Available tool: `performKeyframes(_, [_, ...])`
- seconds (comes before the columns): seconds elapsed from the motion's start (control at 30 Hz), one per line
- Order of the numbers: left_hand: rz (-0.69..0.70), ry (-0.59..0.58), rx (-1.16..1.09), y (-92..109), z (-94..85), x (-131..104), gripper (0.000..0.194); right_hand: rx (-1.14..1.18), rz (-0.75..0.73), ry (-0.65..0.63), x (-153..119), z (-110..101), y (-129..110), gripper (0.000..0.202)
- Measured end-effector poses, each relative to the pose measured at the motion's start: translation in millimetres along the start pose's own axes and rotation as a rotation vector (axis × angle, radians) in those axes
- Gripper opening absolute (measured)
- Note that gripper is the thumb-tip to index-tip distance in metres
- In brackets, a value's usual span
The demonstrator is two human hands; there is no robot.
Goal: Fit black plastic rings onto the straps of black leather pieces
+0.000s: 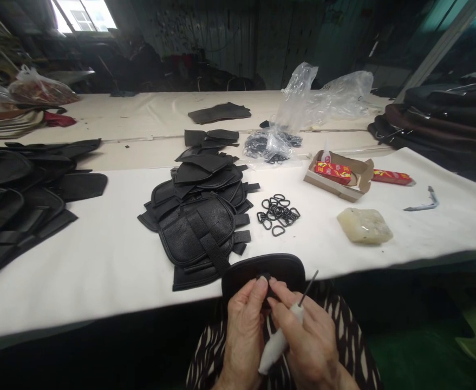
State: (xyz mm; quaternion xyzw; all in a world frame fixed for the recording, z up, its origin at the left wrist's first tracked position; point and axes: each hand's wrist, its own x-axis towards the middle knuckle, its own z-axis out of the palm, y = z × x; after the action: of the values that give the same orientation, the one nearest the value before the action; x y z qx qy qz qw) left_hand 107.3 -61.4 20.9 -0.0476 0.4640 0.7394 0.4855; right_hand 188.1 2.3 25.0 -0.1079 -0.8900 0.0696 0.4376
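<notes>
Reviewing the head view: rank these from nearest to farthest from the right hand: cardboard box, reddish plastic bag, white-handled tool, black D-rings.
1. White-handled tool: held in the right hand.
2. Black D-rings: piled ahead.
3. Cardboard box: beyond them, rightward.
4. Reddish plastic bag: far back left.

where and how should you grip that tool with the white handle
Probably best by the thick white handle, coming from its near end. The thin metal shaft juts out the far end, away from the person, and the right hand covers part of the handle.
</notes>
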Motion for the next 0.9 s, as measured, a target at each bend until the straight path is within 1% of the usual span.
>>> performKeyframes(0.07, [-0.010, 0.003, 0.029, 0.4, -0.5, -0.1, 0.024, 0.005, -0.007, -0.018, -0.7, 0.3, 0.4, 0.013])
performKeyframes(0.13, [-0.009, 0.013, 0.058, 1.4, 0.0, -0.8, 0.024, 0.033, 0.017, -0.030, -3.6, 1.9, 1.1, 0.013])
performKeyframes(0.23, [0.033, 0.036, 0.075, 4.0, 1.5, -2.0, 0.023, 0.096, 0.085, -0.024, -8.0, 4.1, 1.6, 0.012])
performKeyframes(0.33, [0.064, 0.046, 0.028, 7.4, 3.4, -2.7, 0.019, 0.231, 0.190, -0.043, -8.7, 0.0, 2.5, 0.012])
performKeyframes(0.43, [0.033, 0.050, -0.011, 10.7, 5.3, -3.2, 0.014, 0.422, 0.371, -0.094, -5.4, -15.5, 6.2, 0.011])
performKeyframes(0.5, [0.008, 0.059, -0.004, 12.2, 6.3, -3.5, 0.015, 0.519, 0.487, -0.134, -3.1, -30.3, 11.0, 0.013])
performKeyframes(0.53, [0.000, 0.061, 0.006, 12.7, 6.5, -3.6, 0.017, 0.563, 0.536, -0.127, -2.7, -37.8, 14.1, 0.017])
performKeyframes(0.63, [-0.009, 0.073, 0.029, 13.4, 6.7, -3.8, 0.019, 0.645, 0.674, -0.042, -5.3, -57.7, 26.0, 0.037])
performKeyframes(0.7, [-0.001, 0.076, 0.041, 13.6, 7.0, -3.8, 0.019, 0.576, 0.722, -0.034, -9.6, -67.9, 35.0, 0.044])
performKeyframes(0.8, [0.012, 0.084, 0.057, 13.9, 9.3, -2.9, 0.020, 0.353, 0.731, -0.017, -13.5, -79.4, 45.3, 0.042])
performKeyframes(0.9, [0.013, 0.099, 0.052, 14.5, 14.5, -1.7, 0.020, 0.219, 0.776, 0.093, -7.5, -87.9, 46.8, 0.033])
